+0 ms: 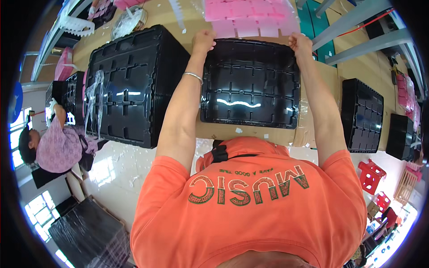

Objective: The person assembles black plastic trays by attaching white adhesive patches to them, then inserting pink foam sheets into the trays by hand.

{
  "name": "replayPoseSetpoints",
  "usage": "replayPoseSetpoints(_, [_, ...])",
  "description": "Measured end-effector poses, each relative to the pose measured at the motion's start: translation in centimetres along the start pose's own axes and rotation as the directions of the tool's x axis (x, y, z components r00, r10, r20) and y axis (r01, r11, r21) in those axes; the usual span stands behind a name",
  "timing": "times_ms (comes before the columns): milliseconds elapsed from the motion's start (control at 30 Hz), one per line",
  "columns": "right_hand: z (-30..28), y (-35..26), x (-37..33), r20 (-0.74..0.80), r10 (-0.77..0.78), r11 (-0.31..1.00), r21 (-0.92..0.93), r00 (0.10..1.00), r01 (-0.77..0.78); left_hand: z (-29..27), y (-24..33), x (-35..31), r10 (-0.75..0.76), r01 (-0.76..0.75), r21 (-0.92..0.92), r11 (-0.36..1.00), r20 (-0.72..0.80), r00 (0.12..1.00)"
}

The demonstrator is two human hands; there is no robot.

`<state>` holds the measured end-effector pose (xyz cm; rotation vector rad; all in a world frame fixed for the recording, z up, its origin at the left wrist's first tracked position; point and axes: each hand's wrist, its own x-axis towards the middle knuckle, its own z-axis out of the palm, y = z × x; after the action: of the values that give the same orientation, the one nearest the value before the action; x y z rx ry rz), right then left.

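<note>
In the middle of the cardboard-covered bench a black plastic tray (250, 85) lies in front of me, ribbed and shiny. Just past its far edge is a pink, partly see-through slotted sheet (250, 18). Both arms reach forward along the tray's sides. My left hand (204, 41) is closed at the sheet's near left corner, over the tray's far left corner. At the opposite corner my right hand (301, 43) is closed in the same way, fingertips pinched. Exactly how the fingers grip the sheet is too small to make out.
A tall stack of black trays (123, 89) stands left of me, with clear film hanging off it. More tray stacks (364, 114) are at the right. Grey metal bars (353, 27) cross the far right. A co-worker (58, 145) sits at the left.
</note>
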<state>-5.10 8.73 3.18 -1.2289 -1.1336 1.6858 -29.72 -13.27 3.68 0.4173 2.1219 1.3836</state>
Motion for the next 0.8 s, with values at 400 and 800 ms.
replayPoseSetpoints(400, [-3.9,2.6,-5.5,-0.037,-0.075,0.983,-0.169,0.996,0.068,-3.1,3.5,2.5,0.671,-0.463,0.488,0.74,-0.569,0.475])
replayPoseSetpoints(800, [-7.6,-0.4,-4.3,-0.067,-0.093,0.966,-0.246,0.993,0.073,0.5,-0.5,-1.7,0.15,-0.146,0.04,0.989,-0.339,0.929])
